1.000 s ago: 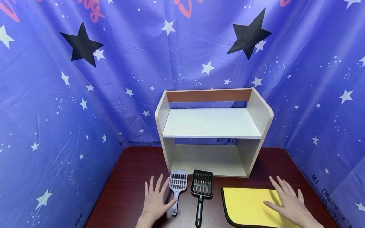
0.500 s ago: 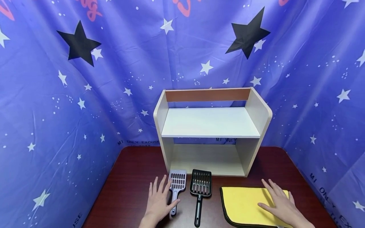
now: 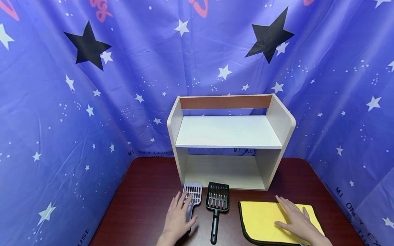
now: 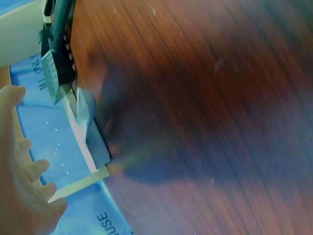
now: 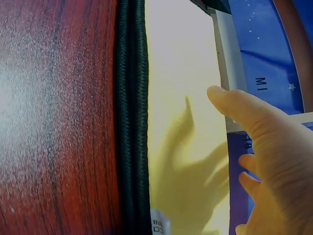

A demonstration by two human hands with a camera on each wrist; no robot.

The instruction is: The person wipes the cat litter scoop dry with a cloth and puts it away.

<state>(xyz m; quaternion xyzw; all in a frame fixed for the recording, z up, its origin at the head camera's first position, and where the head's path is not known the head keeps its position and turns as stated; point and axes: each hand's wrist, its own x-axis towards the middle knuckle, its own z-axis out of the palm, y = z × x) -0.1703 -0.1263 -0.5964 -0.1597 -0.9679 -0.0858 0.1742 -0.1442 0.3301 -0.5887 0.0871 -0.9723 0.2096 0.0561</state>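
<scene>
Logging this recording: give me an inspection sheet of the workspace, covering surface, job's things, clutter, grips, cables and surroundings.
Surface: dark red table, wood-grained, some glare.
Job's things: grey scoop and black scoop side by side, handles toward the person; folded yellow cloth with dark edging, to their right.
Clutter: nothing seen.
Grips: left grip, a bare hand, over the grey scoop; right grip, likewise bare, over the cloth; neither holds anything.
Cables: nothing seen.
Surroundings: two-tier shelf behind the scoops; blue starred backdrop behind and at both sides.
</scene>
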